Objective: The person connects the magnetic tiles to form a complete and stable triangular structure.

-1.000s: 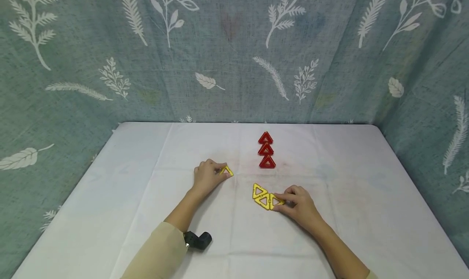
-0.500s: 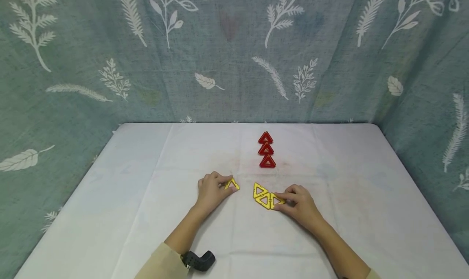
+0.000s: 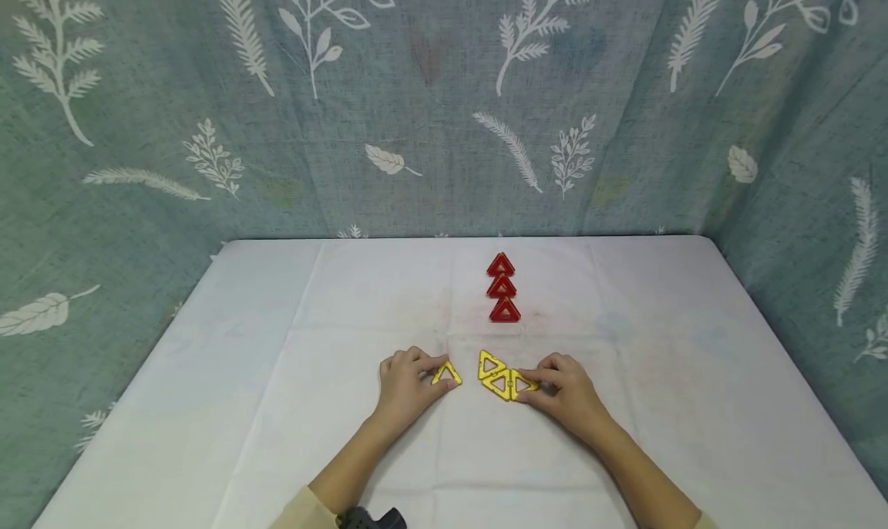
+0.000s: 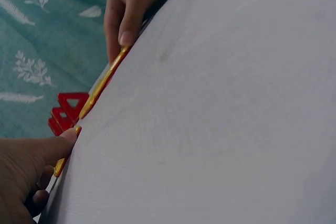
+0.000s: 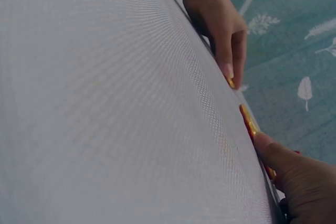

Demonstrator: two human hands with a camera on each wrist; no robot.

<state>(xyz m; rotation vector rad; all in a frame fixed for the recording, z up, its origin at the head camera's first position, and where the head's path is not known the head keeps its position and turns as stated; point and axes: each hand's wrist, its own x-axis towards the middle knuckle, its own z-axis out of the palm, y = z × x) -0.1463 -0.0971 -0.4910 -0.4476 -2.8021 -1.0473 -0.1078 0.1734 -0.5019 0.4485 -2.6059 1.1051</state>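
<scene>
My left hand (image 3: 405, 382) pinches a single yellow triangular magnetic tile (image 3: 447, 373) between thumb and fingers. Just to its right, across a narrow gap, lies a row of three joined yellow triangular tiles (image 3: 496, 382). The rightmost of these is pinched by my right hand (image 3: 569, 390), thumb on the near side and fingers on the far side. In the left wrist view the joined tiles (image 4: 100, 90) show edge-on, low over the cloth, yellow on top with red beneath. The right wrist view shows my thumb (image 5: 265, 142) on the joined tiles' edge.
Farther back, three groups of red triangular tiles (image 3: 502, 286) stand in a line pointing away from me. A white cloth (image 3: 291, 406) with creases covers the table. Behind it hangs a green leaf-patterned curtain (image 3: 444, 166). A black wrist device (image 3: 375, 518) sits at my left sleeve.
My left hand has moved toward me and slightly right with its yellow tile, closer to the joined tiles. My right hand and its tiles have stayed in place.
</scene>
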